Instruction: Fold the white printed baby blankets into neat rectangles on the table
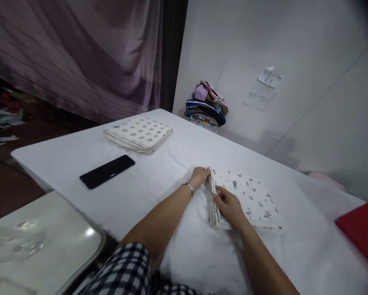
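A white cloth with small printed motifs (257,196) lies folded in layers on the white-covered table (159,180). At its far left corner, my left hand (199,176) has its fingers closed on the folded edge; a bracelet circles that wrist. My right hand (229,205) pinches the same left edge nearer to me, thumb and forefinger at the stacked layers. The fingertips of my left hand are partly hidden by the cloth. Farther left rests another folded white cloth with grey heart-like prints (143,133), apart from both hands.
A black phone (107,171) lies on the table's left part. Folded fabrics (205,104) are piled beyond the far edge, by the wall with paper notes (259,98). Something red (362,231) is at the right edge. A pale surface (55,241) stands lower left.
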`<state>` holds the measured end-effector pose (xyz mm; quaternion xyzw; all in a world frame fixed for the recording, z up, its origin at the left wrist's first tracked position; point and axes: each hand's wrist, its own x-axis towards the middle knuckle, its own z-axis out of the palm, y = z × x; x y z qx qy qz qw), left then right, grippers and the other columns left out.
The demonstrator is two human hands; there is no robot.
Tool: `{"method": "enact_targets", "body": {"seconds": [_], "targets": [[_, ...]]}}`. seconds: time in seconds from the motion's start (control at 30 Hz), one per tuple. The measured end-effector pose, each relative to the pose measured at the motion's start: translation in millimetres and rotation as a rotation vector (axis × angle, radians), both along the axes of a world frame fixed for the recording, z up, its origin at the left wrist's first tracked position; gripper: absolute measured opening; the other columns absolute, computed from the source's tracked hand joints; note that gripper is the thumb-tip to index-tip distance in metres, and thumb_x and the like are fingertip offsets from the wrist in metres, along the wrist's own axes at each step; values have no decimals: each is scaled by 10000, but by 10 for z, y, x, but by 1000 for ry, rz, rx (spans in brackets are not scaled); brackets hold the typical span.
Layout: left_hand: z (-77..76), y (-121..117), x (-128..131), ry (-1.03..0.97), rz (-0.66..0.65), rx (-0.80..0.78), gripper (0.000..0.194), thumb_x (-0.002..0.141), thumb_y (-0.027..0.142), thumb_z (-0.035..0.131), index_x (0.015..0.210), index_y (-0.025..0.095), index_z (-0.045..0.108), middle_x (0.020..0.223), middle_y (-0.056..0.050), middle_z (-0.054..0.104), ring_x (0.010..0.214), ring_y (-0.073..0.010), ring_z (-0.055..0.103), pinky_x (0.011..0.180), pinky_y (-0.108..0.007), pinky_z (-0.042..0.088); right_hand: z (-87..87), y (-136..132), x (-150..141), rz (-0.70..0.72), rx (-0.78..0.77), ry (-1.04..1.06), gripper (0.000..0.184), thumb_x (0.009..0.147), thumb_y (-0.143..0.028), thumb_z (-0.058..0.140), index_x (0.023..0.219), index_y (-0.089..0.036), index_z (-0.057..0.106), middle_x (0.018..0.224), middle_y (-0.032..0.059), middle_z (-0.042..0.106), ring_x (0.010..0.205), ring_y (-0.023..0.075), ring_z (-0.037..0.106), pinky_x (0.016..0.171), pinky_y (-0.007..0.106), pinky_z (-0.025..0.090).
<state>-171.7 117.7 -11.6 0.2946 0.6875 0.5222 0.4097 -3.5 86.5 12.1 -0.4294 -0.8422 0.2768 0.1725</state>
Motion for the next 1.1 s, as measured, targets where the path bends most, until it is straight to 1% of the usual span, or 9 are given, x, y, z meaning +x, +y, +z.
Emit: {"method": "enact_targets", "body": {"seconds": [0.17, 0.27, 0.37, 0.43, 0.53, 0.67, 0.87, 0.93, 1.1], "targets": [[32, -23, -29, -4, -47, -24, 212, 715, 184, 570, 515, 159, 502, 416, 60, 363, 425, -71, 352, 458, -212, 230, 4, -5, -1, 5, 2, 6, 464, 831, -463, 463, 1176, -178, 588, 692, -3, 607, 632, 160, 550, 620, 270, 408], [97, -80, -33, -29, -136, -74, 262, 729, 195, 562, 496, 171, 446, 379, 73, 308, 375, -63, 289, 429, -220, 199, 10, -9, -3, 0, 2, 10, 478, 836, -473, 460, 1180, -167, 590, 713, 5, 622, 644, 164, 556, 628, 272, 413], [178, -157, -58, -50, -242, -138, 284, 700, 192, 588, 472, 174, 419, 354, 65, 324, 347, -60, 269, 400, -224, 165, 31, -9, -1, -9, -8, 20, 483, 851, -480, 433, 1178, -165, 599, 735, 16, 647, 671, 175, 578, 661, 281, 429], [215, -204, -84, -59, -309, -175, 287, 669, 194, 617, 457, 166, 424, 349, 54, 347, 338, -56, 264, 387, -225, 136, 48, -6, 1, -13, -21, 37, 471, 864, -471, 411, 1167, -171, 612, 794, 29, 673, 742, 187, 604, 720, 292, 443], [233, -245, -105, -80, -376, -184, 272, 649, 204, 637, 468, 158, 440, 357, 55, 351, 340, -50, 258, 381, -220, 114, 65, 4, 3, -18, -36, 72, 438, 873, -442, 400, 1150, -189, 628, 962, 47, 688, 917, 200, 611, 841, 305, 434], [212, -256, -73, -97, -362, -116, 220, 676, 179, 592, 515, 164, 443, 370, 75, 324, 348, -48, 260, 384, -215, 127, 62, 14, 5, -13, -40, 85, 421, 875, -412, 401, 1153, -193, 628, 1042, 53, 677, 983, 201, 601, 890, 314, 424], [164, -261, -68, -73, -266, -63, 212, 680, 183, 600, 532, 160, 450, 374, 87, 302, 360, -36, 242, 390, -209, 143, 57, -3, 14, -15, -18, 68, 414, 864, -395, 420, 1170, -195, 615, 915, 41, 695, 852, 200, 622, 804, 316, 451], [160, -278, -80, -80, -279, -76, 232, 685, 204, 609, 531, 164, 441, 368, 87, 302, 352, -37, 237, 385, -212, 129, 60, -14, 11, -7, -8, 51, 413, 863, -387, 422, 1172, -190, 615, 896, 42, 696, 831, 197, 622, 790, 310, 451], [191, -344, -86, -101, -369, -94, 245, 691, 241, 620, 546, 167, 438, 391, 68, 364, 340, -46, 281, 373, -211, 116, 63, -27, 5, 4, 7, 57, 399, 859, -365, 431, 1158, -190, 629, 998, 61, 688, 908, 207, 619, 809, 304, 445]]}}
